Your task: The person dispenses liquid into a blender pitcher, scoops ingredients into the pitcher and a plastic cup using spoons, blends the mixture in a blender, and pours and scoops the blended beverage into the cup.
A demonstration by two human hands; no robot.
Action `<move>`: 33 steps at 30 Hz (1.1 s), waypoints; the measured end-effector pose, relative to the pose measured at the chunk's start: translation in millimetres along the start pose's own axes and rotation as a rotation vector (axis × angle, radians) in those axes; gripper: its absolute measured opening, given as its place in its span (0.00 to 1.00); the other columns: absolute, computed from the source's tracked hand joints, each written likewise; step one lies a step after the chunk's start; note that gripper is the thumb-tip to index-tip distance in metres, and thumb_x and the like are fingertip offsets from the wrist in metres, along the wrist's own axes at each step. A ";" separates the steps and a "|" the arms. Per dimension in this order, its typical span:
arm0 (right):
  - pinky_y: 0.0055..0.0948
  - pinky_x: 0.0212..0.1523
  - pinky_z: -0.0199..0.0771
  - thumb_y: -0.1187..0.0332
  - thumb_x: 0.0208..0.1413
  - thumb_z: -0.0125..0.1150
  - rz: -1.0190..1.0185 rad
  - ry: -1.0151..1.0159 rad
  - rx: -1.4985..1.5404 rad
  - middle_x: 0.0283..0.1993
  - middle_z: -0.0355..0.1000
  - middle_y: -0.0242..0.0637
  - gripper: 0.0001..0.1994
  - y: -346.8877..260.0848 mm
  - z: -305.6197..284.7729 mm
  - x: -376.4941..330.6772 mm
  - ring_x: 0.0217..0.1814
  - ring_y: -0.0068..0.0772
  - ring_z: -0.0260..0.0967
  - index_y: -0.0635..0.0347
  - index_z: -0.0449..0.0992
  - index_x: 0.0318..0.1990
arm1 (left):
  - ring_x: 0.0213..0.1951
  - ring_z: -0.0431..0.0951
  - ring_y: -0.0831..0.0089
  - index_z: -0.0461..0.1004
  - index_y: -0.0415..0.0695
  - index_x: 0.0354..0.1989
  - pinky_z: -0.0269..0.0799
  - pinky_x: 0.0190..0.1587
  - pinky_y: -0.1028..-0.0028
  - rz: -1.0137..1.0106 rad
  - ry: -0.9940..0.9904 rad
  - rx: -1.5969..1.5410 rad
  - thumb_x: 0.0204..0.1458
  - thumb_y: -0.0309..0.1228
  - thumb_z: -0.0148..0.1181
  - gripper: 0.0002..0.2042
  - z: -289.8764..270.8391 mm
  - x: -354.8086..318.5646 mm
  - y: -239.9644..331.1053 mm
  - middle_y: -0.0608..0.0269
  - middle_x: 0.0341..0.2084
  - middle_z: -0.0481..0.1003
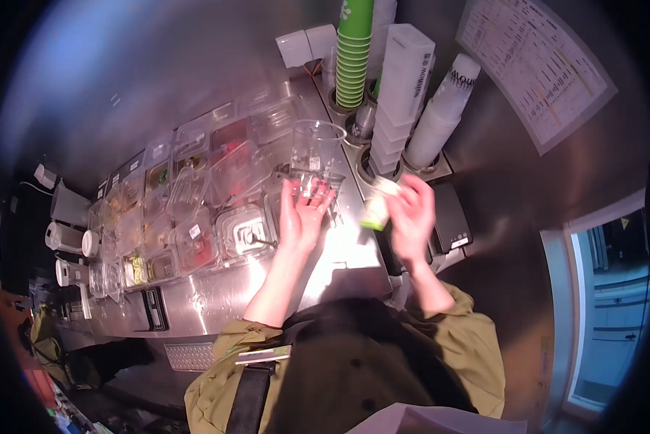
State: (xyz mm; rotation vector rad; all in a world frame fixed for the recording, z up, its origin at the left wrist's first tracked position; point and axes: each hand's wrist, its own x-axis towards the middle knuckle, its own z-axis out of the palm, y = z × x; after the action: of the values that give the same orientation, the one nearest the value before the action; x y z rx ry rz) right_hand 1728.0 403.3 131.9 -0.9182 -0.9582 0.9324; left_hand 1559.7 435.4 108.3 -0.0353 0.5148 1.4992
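Note:
My left hand (305, 217) holds a clear plastic cup (316, 148) upright, its fingers round the lower part. A small pale sticker shows on the cup's side. To the right of it, my right hand (413, 217) pinches a small white-and-green slip (377, 205). Motion blurs the slip, so I cannot tell whether it is a label or a packet. The slip and the cup are apart.
Clear lidded food containers (195, 188) fill the counter to the left. Stacked green cups (352, 69), clear square cups (404, 79) and white cups (444, 105) stand in holders behind my hands. A black device (449, 217) sits right, a keyboard (190, 356) lower left.

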 end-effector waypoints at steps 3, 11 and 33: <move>0.17 0.34 0.66 0.82 0.44 0.54 0.056 -0.157 0.236 0.33 0.64 0.36 0.24 2.1 70.2 -1.9 0.34 0.22 0.65 0.65 0.55 0.50 | 0.49 0.62 0.61 0.53 0.47 0.48 0.58 0.52 0.59 0.180 -0.069 0.194 0.55 0.43 0.41 0.17 -13.8 -29.0 6.6 0.52 0.45 0.61; 0.18 0.31 0.64 0.77 0.43 0.58 -0.067 -0.341 -0.149 0.39 0.65 0.38 0.26 19.9 140.5 -42.8 0.32 0.19 0.63 0.67 0.55 0.52 | 0.50 0.62 0.66 0.47 0.51 0.56 0.58 0.51 0.63 0.450 -0.106 0.292 0.57 0.40 0.35 0.19 -48.4 -81.2 57.3 0.59 0.49 0.60; 0.27 0.41 0.59 0.69 0.38 0.50 -0.909 -1.385 -1.490 0.25 0.67 0.32 0.07 225.6 80.2 44.6 0.34 0.29 0.62 0.57 0.69 0.27 | 0.41 0.69 0.64 0.43 0.42 0.59 0.64 0.42 0.71 0.222 -0.005 1.144 0.52 0.51 0.39 0.32 -161.3 -86.8 143.8 0.49 0.41 0.67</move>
State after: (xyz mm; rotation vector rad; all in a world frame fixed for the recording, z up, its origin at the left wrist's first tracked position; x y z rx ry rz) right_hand 1615.8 532.5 -41.3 -0.6567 -3.1157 -0.3091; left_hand 1375.0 313.4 36.0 0.9372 1.3322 1.2229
